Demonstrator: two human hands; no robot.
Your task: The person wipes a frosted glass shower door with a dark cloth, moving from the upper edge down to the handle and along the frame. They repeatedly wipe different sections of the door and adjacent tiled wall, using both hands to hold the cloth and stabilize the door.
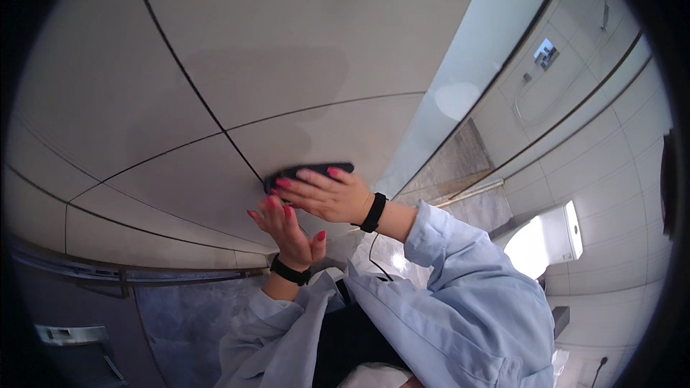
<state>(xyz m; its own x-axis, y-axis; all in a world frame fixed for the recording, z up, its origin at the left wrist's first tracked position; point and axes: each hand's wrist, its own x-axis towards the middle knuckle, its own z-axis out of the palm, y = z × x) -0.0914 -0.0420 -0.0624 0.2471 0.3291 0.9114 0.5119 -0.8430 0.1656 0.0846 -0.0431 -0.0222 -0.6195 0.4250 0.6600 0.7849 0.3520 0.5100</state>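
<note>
A dark, flat, elongated pad (pixel 282 175) lies against the pale tiled wall (pixel 287 21), close to where the dark joints between the tiles cross. My right hand (pixel 336 198) rests across it, fingers stretched and held close together, covering much of it; its exact kind cannot be made out. Just below and to the left, my left hand (pixel 289 236) is raised near the pad's lower end with its fingers apart and slightly blurred, holding nothing I can see. Both wrists wear black bands, and pale blue sleeves cover my forearms.
A glass panel (pixel 467 43) stands to the right, with shower fittings (pixel 546 54) behind it. A white toilet (pixel 550 241) is at the right. At the lower left is a doorway edge (pixel 140 316) beside grey floor (pixel 194 323). A thin dark cord (pixel 374 255) hangs near my right wrist.
</note>
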